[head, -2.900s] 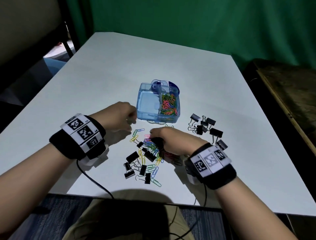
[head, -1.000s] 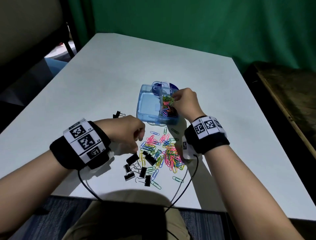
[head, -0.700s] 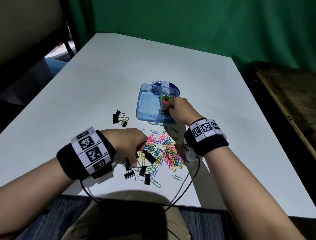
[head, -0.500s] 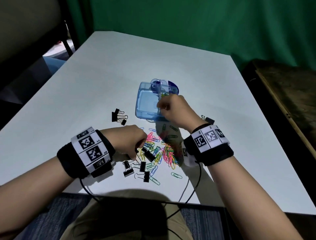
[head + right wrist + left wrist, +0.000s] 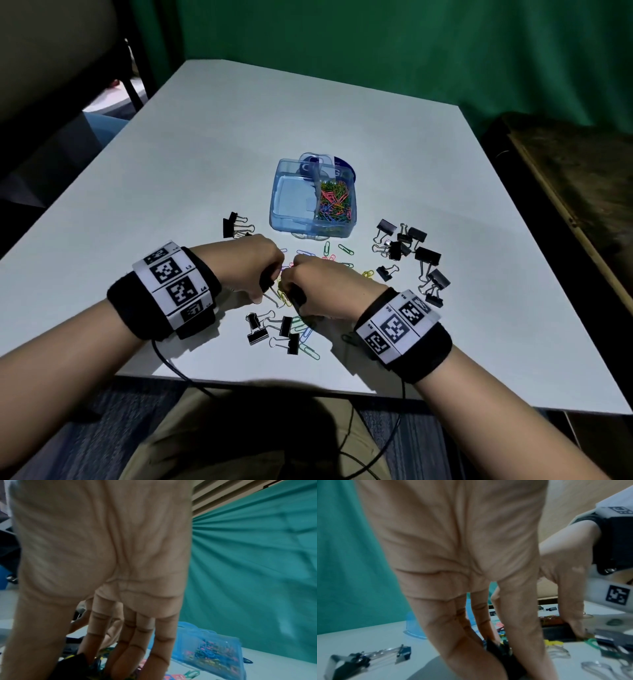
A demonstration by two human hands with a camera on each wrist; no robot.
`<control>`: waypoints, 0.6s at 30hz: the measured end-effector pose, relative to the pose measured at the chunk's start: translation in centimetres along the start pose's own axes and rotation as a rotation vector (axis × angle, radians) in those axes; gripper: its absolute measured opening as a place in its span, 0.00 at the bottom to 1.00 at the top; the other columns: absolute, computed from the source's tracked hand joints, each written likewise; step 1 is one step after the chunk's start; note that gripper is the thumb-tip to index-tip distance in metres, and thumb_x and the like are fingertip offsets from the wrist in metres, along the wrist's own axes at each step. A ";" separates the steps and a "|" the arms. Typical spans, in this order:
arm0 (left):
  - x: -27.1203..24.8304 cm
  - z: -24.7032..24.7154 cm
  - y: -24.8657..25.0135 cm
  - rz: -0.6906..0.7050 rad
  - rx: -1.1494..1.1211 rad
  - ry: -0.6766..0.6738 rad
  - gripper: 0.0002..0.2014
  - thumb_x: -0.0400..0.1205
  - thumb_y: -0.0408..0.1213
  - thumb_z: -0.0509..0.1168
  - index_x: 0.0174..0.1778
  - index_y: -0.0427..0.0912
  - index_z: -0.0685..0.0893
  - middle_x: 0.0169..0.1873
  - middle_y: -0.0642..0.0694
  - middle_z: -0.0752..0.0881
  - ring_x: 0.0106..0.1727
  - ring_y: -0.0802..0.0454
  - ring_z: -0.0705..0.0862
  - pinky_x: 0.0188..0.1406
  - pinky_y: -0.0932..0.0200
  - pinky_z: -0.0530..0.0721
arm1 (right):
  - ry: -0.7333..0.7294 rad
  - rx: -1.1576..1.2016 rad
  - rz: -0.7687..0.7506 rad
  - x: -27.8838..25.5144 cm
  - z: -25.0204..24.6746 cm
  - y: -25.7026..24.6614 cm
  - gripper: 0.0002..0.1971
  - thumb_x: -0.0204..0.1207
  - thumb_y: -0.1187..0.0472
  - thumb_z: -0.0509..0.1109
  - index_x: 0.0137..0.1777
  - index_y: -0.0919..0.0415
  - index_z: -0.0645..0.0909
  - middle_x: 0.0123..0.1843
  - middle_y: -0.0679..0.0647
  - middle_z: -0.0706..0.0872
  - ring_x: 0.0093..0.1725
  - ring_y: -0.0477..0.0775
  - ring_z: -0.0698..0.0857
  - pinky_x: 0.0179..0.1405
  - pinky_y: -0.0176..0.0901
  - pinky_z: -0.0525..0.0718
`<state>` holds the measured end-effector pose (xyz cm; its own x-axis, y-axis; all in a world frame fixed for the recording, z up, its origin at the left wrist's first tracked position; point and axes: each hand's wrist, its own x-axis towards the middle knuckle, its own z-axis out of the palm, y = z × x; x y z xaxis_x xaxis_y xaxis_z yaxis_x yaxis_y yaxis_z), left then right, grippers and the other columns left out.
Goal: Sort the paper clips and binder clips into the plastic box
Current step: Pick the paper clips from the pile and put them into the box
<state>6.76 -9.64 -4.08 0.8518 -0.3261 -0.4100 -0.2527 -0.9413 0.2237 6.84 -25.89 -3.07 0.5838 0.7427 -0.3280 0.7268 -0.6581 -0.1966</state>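
Two compartments in the plastic box (image 5: 313, 198): the right one holds coloured paper clips (image 5: 334, 200), the left one nothing I can see. No binder clips (image 5: 409, 255) boxed yet; they lie at 3, 6 and 9 o'clock of my hands on the surface (image 5: 171, 164). My left hand (image 5: 251, 265) pinches a black clip; my right hand (image 5: 322, 289) pinches another in the loose pile, box at 12.

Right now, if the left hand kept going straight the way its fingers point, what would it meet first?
The left hand points down into the mixed pile, so its fingers would first meet the black binder clip under them, then the white table. They may already be touching it; depth is unclear.
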 end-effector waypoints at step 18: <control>-0.4 -3.2 -3.9 -0.239 -0.200 0.331 0.04 0.71 0.34 0.73 0.39 0.43 0.86 0.37 0.47 0.86 0.42 0.48 0.83 0.34 0.60 0.76 | 0.380 0.292 0.591 -1.8 -2.0 10.7 0.12 0.68 0.62 0.75 0.49 0.65 0.81 0.50 0.63 0.87 0.49 0.63 0.83 0.40 0.47 0.80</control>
<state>8.87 -5.55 -1.98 0.9844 -0.0258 -0.1739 0.0349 -0.9408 0.3371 14.22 -34.05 -2.76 0.9692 0.2128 -0.1239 0.1599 -0.9265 -0.3407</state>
